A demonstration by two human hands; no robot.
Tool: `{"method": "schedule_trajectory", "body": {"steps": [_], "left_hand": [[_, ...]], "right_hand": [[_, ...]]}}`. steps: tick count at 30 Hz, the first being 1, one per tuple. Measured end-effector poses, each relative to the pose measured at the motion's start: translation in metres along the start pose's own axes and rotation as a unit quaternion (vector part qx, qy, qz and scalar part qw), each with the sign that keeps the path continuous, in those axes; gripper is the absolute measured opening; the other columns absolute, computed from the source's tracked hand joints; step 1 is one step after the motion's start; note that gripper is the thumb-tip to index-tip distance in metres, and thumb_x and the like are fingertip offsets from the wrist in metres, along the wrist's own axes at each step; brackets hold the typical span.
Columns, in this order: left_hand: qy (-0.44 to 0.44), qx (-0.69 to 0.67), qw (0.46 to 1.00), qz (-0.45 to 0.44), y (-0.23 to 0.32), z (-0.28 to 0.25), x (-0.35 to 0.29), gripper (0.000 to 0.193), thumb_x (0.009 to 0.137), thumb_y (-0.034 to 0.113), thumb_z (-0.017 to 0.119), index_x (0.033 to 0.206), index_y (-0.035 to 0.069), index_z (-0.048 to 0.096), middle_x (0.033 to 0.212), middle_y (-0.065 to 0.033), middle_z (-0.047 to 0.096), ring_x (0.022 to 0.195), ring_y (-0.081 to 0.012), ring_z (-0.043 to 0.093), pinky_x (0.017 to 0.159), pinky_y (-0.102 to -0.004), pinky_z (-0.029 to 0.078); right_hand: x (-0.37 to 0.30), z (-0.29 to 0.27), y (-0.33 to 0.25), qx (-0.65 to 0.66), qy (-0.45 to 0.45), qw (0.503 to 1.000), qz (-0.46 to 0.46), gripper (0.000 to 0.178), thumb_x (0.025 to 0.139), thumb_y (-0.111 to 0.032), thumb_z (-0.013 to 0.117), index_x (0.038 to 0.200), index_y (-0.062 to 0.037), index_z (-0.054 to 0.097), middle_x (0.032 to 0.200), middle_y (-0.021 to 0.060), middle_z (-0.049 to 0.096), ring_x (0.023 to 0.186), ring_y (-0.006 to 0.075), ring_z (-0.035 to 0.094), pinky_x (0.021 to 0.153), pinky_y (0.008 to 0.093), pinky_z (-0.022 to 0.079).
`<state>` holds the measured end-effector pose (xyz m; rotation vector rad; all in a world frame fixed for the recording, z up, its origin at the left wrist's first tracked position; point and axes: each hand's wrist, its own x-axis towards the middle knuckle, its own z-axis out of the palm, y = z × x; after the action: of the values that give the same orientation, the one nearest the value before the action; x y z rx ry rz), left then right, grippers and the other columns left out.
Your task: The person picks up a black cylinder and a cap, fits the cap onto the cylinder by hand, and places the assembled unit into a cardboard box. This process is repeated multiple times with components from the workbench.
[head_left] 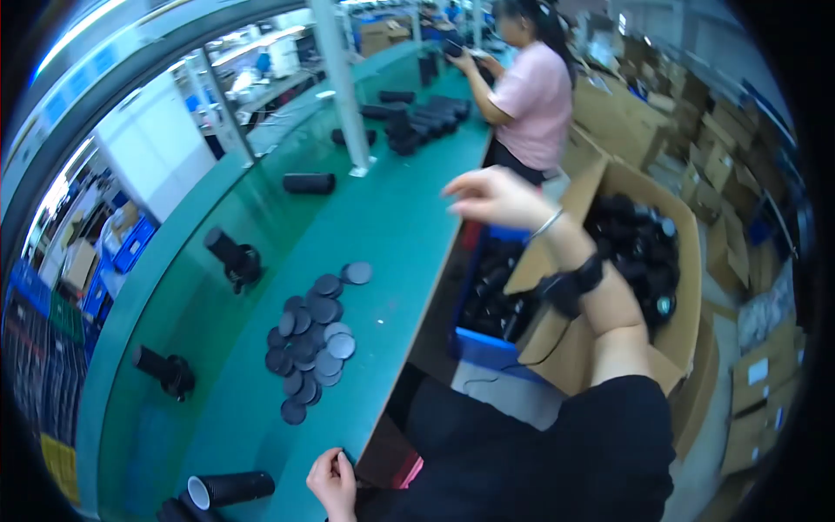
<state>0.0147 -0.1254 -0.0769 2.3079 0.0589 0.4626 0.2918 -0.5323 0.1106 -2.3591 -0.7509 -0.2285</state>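
My left hand (332,480) is at the table's near edge with its fingers curled closed. A small dark bit shows at its fingertips, too little to name. My right hand (500,198) is raised past the table's right edge, fingers reaching leftward and slightly blurred, with nothing seen in them. A bracelet and a black strapped device (570,287) are on that wrist. Between my hands, a loose pile of dark round discs (304,339) lies on the green table (391,252). Near my left hand, a black tube (233,490) with a pale inside lies on its side.
An open carton (690,261) of black parts and a blue crate (491,348) of dark parts stand right of the table. Black fittings (230,257) stand along the left side. Farther up, black cylinders (426,120) lie near a co-worker (537,104) in pink beside a white post (339,87).
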Motion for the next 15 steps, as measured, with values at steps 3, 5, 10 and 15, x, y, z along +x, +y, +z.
{"method": "schedule_trajectory", "body": {"steps": [3,5,10,15], "left_hand": [[0.002,-0.006,0.999,-0.033,0.003,-0.002,-0.004,0.008,0.090,0.003,0.064,0.091,-0.003,0.067,0.071,-0.0060,0.061,0.057,-0.0089,0.047,0.051,-0.0258,0.037],[0.000,-0.006,1.000,-0.027,-0.001,-0.002,-0.005,0.008,0.091,0.003,0.063,0.092,-0.004,0.067,0.072,-0.0055,0.061,0.058,-0.0087,0.048,0.051,-0.0253,0.037],[-0.001,-0.027,0.999,-0.033,-0.015,0.009,-0.004,0.010,0.094,0.004,0.062,0.097,-0.005,0.066,0.080,-0.0080,0.065,0.068,-0.0112,0.055,0.058,-0.0249,0.045],[-0.004,0.027,0.999,-0.032,-0.004,0.003,-0.010,0.011,0.095,0.004,0.061,0.098,-0.005,0.065,0.084,-0.0089,0.065,0.072,-0.0127,0.056,0.063,-0.0255,0.046]], "right_hand": [[-0.130,-0.102,0.130,-0.054,0.097,0.963,0.245,0.030,0.085,-0.020,0.072,0.105,0.0020,0.070,0.093,0.0069,0.073,0.083,0.0140,0.066,0.076,0.0303,0.054],[-0.223,-0.152,0.158,-0.105,0.208,0.876,0.423,0.029,0.085,-0.021,0.072,0.105,0.0009,0.071,0.092,0.0109,0.074,0.084,0.0182,0.068,0.077,0.0322,0.054],[-0.527,-0.231,0.252,-0.314,0.246,0.687,0.607,0.037,0.073,-0.022,0.078,0.101,0.0008,0.072,0.103,0.0241,0.070,0.101,0.0336,0.069,0.087,0.0415,0.054],[-0.539,-0.143,0.259,-0.227,0.105,0.660,0.708,0.029,0.078,-0.018,0.073,0.104,-0.0065,0.074,0.106,0.0182,0.072,0.104,0.0347,0.067,0.095,0.0401,0.052]]}}
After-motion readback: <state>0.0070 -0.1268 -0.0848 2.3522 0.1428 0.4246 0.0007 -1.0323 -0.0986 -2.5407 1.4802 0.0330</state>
